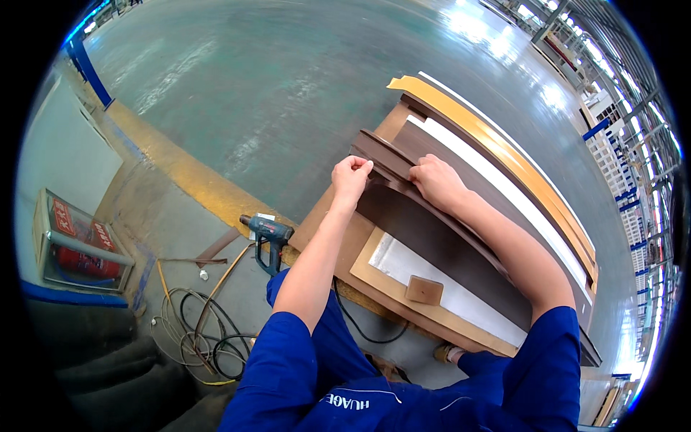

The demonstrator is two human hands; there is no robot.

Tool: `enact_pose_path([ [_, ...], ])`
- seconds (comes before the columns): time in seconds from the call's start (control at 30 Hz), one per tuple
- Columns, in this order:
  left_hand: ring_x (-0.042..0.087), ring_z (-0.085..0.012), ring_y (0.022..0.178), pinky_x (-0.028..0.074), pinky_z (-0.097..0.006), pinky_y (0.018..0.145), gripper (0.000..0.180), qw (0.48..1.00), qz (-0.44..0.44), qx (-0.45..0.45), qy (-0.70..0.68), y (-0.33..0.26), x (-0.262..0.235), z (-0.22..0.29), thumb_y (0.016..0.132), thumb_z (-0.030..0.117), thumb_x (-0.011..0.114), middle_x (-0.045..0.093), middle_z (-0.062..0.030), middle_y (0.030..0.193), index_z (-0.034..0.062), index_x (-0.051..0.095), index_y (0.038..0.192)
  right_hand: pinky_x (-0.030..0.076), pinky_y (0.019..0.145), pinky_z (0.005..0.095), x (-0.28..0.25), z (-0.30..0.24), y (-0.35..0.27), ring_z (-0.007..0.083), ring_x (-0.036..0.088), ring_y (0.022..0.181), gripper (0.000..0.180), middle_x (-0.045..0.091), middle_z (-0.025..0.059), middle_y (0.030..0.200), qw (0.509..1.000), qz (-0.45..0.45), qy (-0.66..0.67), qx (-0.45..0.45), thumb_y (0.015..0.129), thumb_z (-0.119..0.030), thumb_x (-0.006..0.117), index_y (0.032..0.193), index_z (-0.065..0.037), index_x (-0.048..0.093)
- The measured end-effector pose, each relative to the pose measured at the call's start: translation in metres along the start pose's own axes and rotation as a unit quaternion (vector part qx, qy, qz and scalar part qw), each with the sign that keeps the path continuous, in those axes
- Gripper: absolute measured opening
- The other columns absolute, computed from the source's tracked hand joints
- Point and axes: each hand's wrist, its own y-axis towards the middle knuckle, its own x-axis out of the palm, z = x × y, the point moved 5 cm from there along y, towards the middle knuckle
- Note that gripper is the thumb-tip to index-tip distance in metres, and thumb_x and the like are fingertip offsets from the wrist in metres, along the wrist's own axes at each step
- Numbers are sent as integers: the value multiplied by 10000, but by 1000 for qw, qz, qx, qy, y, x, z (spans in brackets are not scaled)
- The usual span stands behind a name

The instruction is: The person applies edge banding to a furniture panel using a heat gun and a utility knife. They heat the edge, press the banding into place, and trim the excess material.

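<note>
The left hand (351,177) pinches and the right hand (436,180) grips the brown strip (383,153), work I judge underway, its finished share unclear.

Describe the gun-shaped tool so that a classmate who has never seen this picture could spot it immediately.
Find the long stack of brown, white and yellow panels. Go to its left corner, just left of the person's left forearm. There, the dark teal tool has a stubby nozzle pointing left and a pistol grip, unlike the flat panels beside it.
</note>
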Motion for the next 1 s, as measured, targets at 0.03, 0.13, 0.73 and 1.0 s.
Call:
enact_pose_path([
  [0.03,532,-69,574,442,-222,546,120,1000,-1,1,1,-1,0,1,781,141,673,608,-3,668,27,639,778,463,770,378,1,1,-1,290,534,898,96,585,118,829,1000,2,-2,-5,759,-75,562,803,-48,644],
  [0.13,527,-69,571,435,-224,545,118,1000,-5,12,6,-2,-2,5,781,140,672,610,-5,669,27,639,775,474,765,371,1,4,-7,286,541,890,115,589,121,822,1000,8,-10,-23,737,-50,540,778,-44,647],
  [0.73,494,-61,571,405,-213,530,123,1000,-13,22,4,4,-5,0,798,136,668,589,15,669,21,632,771,488,765,381,-5,17,-45,297,554,896,134,599,134,821,1000,-22,-3,0,716,-34,522,760,-34,648],
  [1.0,494,-68,578,409,-219,547,116,1000,-18,22,5,5,-7,-3,800,135,658,588,15,674,27,633,769,494,767,380,-8,23,-71,293,550,912,148,598,131,828,999,-41,-6,9,709,-27,525,778,-45,654],
])
